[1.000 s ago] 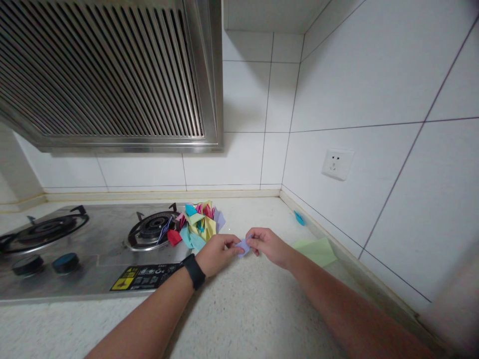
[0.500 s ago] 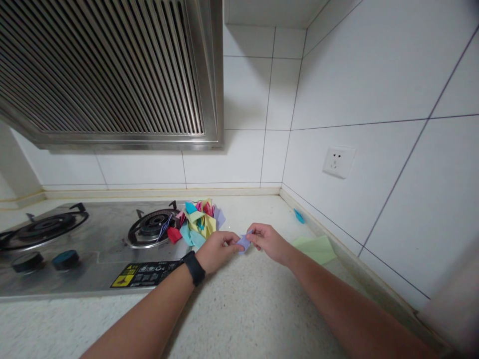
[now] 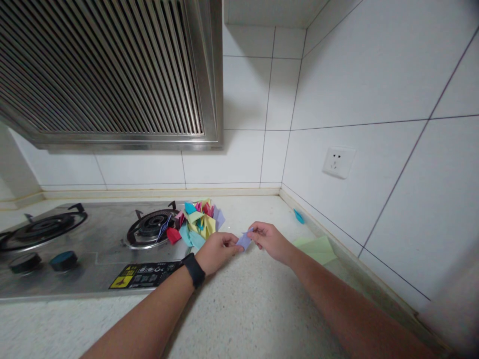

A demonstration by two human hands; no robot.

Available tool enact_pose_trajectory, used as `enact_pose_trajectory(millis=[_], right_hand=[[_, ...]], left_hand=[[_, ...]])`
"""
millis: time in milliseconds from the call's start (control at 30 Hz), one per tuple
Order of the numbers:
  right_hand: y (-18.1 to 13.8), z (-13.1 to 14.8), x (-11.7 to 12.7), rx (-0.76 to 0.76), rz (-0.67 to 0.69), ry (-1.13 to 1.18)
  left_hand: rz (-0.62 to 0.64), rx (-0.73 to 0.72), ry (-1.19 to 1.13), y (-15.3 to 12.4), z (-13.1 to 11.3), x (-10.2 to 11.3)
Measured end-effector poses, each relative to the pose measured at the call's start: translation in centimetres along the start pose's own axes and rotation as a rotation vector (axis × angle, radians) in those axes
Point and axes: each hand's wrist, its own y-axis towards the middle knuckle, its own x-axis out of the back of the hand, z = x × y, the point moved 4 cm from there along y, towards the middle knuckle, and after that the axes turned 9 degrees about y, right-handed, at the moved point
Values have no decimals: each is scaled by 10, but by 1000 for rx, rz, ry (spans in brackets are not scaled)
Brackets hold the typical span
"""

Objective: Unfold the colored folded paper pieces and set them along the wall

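Observation:
A small folded piece of purple paper (image 3: pixel 244 242) is held just above the counter (image 3: pixel 254 309), between both hands. My left hand (image 3: pixel 219 251) pinches its lower left part with thumb and fingers. On its upper right corner, my right hand (image 3: pixel 268 240) has a fingertip pinch. The fingers hide part of the folds. Left of my left hand lies a heap of folded coloured papers (image 3: pixel 200 222), mostly yellow, teal, pink, red and purple. Beyond my right forearm rests a pale green paper sheet (image 3: pixel 318 249), partly covered by the arm.
A gas stove (image 3: pixel 97 254) with burners and knobs fills the left of the counter, and the paper heap overlaps its right edge. Above it hangs a range hood (image 3: pixel 112 75). A small blue folded paper (image 3: pixel 298 216) lies by the right wall, below a socket (image 3: pixel 339 162).
The purple paper has turned slightly between the fingers and shows a little more of its face. Both hands keep their pinch in nearly the same place.

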Motion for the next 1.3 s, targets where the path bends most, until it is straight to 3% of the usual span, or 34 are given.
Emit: enact_pose_trajectory(millis=[300, 667, 1300], right_hand=[[2, -2, -1, 3, -20, -4], [-1, 5, -2, -41, -3, 58], [-4, 4, -13, -33, 33, 122]], left_hand=[[15, -33, 7, 0, -1, 1], [-53, 47, -44, 0, -3, 1], [46, 19, -142, -1, -3, -3]])
